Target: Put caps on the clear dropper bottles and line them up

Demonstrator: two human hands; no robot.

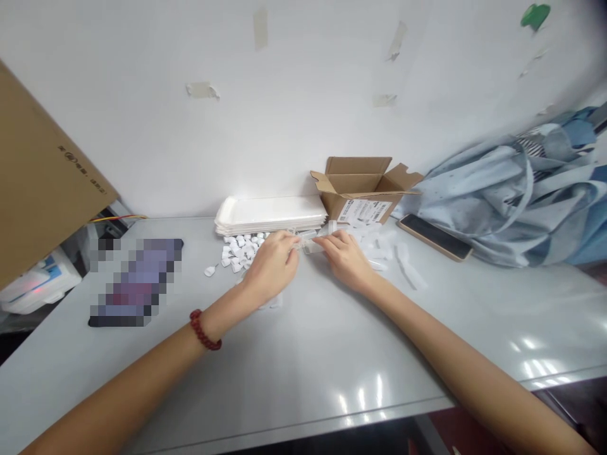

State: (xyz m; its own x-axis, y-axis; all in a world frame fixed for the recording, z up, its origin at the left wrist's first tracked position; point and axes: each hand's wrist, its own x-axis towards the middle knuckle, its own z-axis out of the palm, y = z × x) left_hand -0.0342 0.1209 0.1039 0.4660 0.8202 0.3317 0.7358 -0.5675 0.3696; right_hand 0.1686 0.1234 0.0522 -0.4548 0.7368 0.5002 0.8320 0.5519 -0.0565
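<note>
Dark-red, knobbly, braided-looking bracelet [205, 330] around left wrist [219, 314], lower left of centre, bare forearms [142, 373], bare left hand [274, 264], bare right hand [346, 259]

And here's the pale wall [133, 114], rising right behind the worktop, dotted with beige tape strips [260, 28], some ragged at the ends, and there's a green patch [535, 16] way up in the top right corner! Down below it's a smooth grey table [294, 366] stretching wide, with bright light reflections [361, 397] flaring along the front edge, and beneath that edge everything drops into shadow.
</note>
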